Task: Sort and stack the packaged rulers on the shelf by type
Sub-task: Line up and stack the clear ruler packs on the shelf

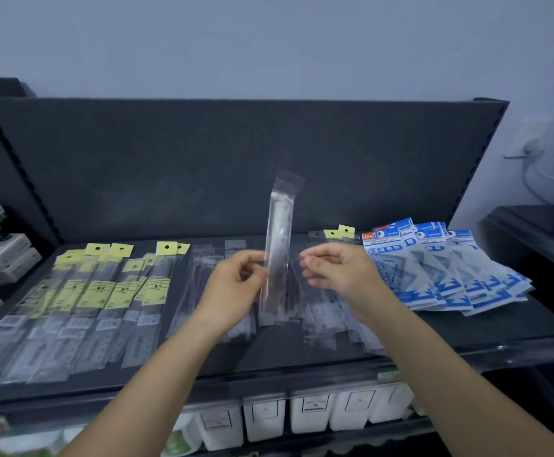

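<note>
On the dark shelf (434,338) I see three groups already formed, so I judge the sorting is well advanced but not complete. At the left lie the yellow-labelled rulers (104,291), side by side and partly overlapping. At the right the blue geometry sets (460,275) are fanned out, not squared into a stack. Between them the clear packets (321,324) lie loose and overlapping. Two yellow tags (339,232) show at the back, between the clear group and the blue one, so these pieces look misplaced to me.

My left hand (232,285) pinches one packaged ruler (278,225) at its edge and holds it nearly upright above the clear packets. My right hand (341,272) is just beside it with curled fingers. I cannot tell if it holds some clear film or nothing.

What remains, I think, is to place this ruler, move the two yellow pieces to the left and tidy the middle and right piles.
</note>
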